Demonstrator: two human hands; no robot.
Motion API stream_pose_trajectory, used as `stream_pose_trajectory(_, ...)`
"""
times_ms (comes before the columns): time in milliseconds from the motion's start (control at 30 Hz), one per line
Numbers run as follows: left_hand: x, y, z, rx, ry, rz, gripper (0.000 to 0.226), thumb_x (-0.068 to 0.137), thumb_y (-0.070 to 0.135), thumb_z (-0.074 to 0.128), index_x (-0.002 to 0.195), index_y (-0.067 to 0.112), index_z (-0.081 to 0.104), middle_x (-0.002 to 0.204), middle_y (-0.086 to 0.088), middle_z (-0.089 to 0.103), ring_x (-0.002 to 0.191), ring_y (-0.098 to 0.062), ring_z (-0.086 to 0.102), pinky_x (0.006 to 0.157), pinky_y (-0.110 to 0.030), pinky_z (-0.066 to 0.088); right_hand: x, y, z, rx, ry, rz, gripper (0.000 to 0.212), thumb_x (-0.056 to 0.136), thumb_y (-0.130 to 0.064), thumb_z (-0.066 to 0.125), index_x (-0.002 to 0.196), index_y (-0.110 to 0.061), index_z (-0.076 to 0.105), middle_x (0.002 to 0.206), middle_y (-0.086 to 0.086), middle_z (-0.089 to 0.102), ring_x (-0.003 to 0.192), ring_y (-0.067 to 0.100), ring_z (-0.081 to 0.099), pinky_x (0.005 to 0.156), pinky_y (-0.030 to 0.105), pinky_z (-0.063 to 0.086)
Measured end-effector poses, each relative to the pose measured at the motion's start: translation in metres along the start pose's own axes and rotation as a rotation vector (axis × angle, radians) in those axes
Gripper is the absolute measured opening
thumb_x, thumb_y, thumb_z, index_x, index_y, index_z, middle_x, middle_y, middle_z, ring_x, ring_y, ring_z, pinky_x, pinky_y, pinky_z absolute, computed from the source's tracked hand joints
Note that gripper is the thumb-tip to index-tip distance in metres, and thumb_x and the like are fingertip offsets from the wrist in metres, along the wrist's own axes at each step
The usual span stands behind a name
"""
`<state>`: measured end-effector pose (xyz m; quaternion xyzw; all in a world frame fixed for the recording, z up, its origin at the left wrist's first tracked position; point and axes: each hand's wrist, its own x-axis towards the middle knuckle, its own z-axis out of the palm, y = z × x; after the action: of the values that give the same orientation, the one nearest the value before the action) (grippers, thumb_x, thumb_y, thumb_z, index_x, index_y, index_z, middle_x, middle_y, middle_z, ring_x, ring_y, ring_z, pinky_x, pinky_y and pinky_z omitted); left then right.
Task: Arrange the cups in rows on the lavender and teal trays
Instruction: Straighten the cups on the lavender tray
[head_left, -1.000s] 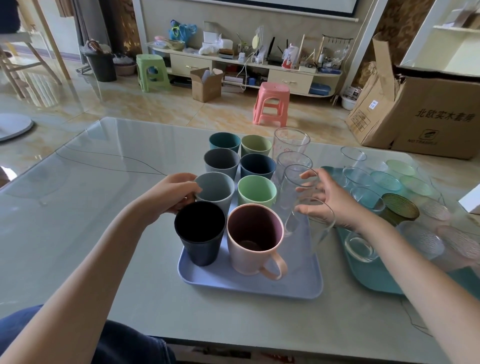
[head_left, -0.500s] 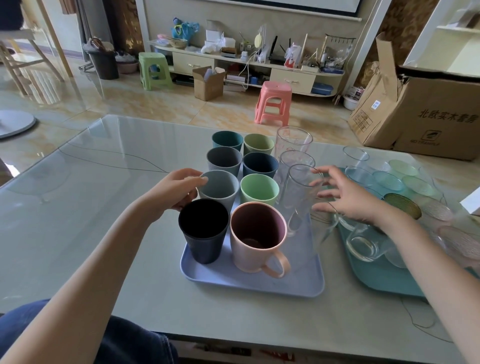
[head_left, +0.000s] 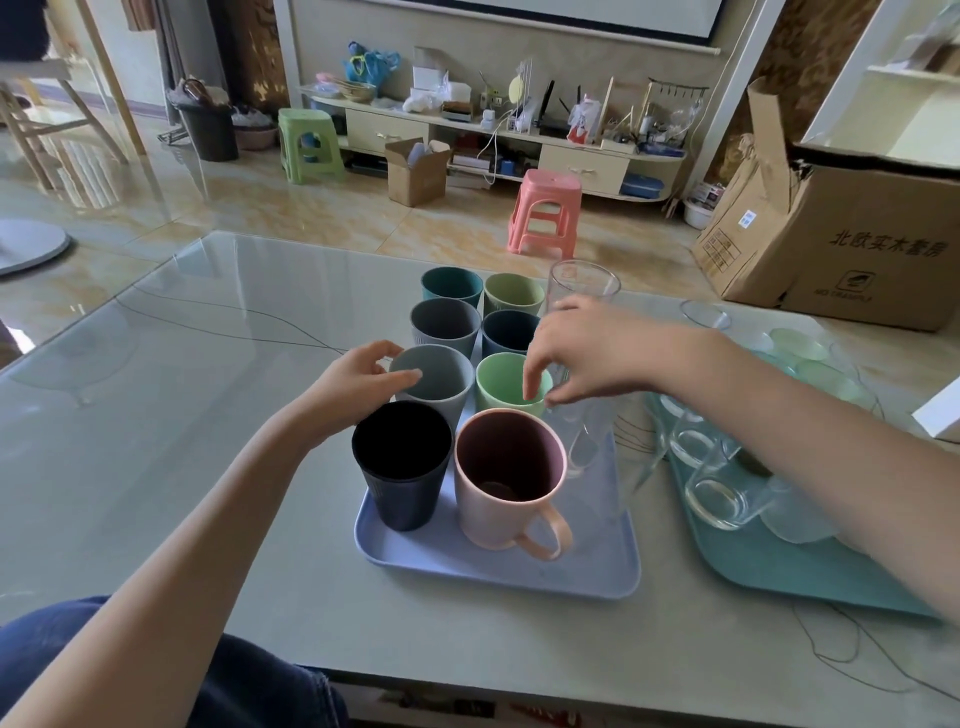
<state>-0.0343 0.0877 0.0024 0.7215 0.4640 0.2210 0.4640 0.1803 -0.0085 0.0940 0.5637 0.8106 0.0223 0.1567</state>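
The lavender tray (head_left: 498, 571) holds two columns of coloured cups and a right column of clear glasses (head_left: 584, 283). At its front stand a black cup (head_left: 402, 462) and a pink mug (head_left: 509, 473). My left hand (head_left: 358, 387) grips the near-left rim of the light grey cup (head_left: 441, 379) behind the black one. My right hand (head_left: 587, 353) reaches in from the right, with the index fingertip inside the light green cup (head_left: 506, 382) and the thumb outside its right rim, beside a clear glass (head_left: 587, 436). The teal tray (head_left: 779, 577) at the right carries clear glass mugs (head_left: 711, 499) and pale green glasses (head_left: 800, 343).
Both trays sit on a glass-topped table (head_left: 182, 441); a thin thread runs over it at the left and front right. A large cardboard box (head_left: 841, 244) stands beyond the far right edge. A pink stool (head_left: 545, 213) and a green stool (head_left: 309, 143) are on the floor behind.
My right hand has left the clear glasses and moved left to the light green cup. My left hand has shifted from the grey cup's side up onto its rim.
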Motion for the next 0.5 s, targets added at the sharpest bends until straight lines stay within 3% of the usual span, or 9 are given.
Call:
stream_pose_trajectory(100, 0.0, -0.001, 0.001, -0.01, -0.002, -0.016, 0.022, 0.091, 0.033, 0.057, 0.11, 0.024, 0.049, 0.086, -0.001, 0.063, 0.072, -0.014, 0.06, 0.066, -0.023, 0.049, 0.013, -0.009, 0.004, -0.166, -0.119, 0.007, 0.016, 0.087, -0.032, 0.062, 0.101, -0.032, 0.068, 0.1, -0.013, 0.064, 0.11, 0.01, 0.054, 0.115, 0.056, -0.001)
stream_pose_trajectory(200, 0.001, -0.002, 0.0, 0.007, -0.009, -0.026, 0.026, 0.091, 0.035, 0.057, 0.112, 0.021, 0.053, 0.091, -0.006, 0.065, 0.074, -0.017, 0.061, 0.068, -0.026, 0.051, 0.016, -0.01, 0.006, -0.162, -0.124, 0.031, 0.012, 0.087, -0.03, 0.061, 0.095, -0.029, 0.07, 0.096, -0.01, 0.067, 0.103, 0.012, 0.057, 0.115, 0.058, -0.005)
stream_pose_trajectory(300, 0.003, -0.003, -0.001, 0.008, -0.028, -0.037, 0.029, 0.091, 0.037, 0.057, 0.114, 0.02, 0.054, 0.094, -0.009, 0.066, 0.074, -0.016, 0.061, 0.065, -0.026, 0.05, 0.015, -0.008, 0.007, -0.173, -0.118, 0.051, 0.011, 0.087, -0.03, 0.061, 0.093, -0.029, 0.071, 0.096, -0.01, 0.068, 0.1, 0.011, 0.058, 0.116, 0.055, -0.004)
stream_pose_trajectory(433, 0.005, -0.003, -0.001, 0.003, -0.012, -0.033, 0.03, 0.091, 0.045, 0.052, 0.113, 0.024, 0.053, 0.083, -0.005, 0.061, 0.068, -0.015, 0.057, 0.061, -0.026, 0.048, 0.014, -0.006, 0.006, -0.104, -0.128, 0.032, 0.011, 0.086, -0.034, 0.063, 0.094, -0.032, 0.071, 0.088, -0.016, 0.063, 0.101, 0.006, 0.058, 0.116, 0.052, -0.001)
stream_pose_trajectory(500, 0.006, -0.003, -0.001, 0.002, 0.031, -0.004, 0.029, 0.093, 0.046, 0.046, 0.113, 0.025, 0.052, 0.078, -0.001, 0.055, 0.066, -0.014, 0.05, 0.057, -0.026, 0.043, 0.009, 0.003, -0.001, 0.17, -0.072, 0.045, 0.014, 0.085, -0.033, 0.065, 0.098, -0.033, 0.07, 0.094, -0.019, 0.066, 0.098, 0.0, 0.058, 0.116, 0.038, 0.018)
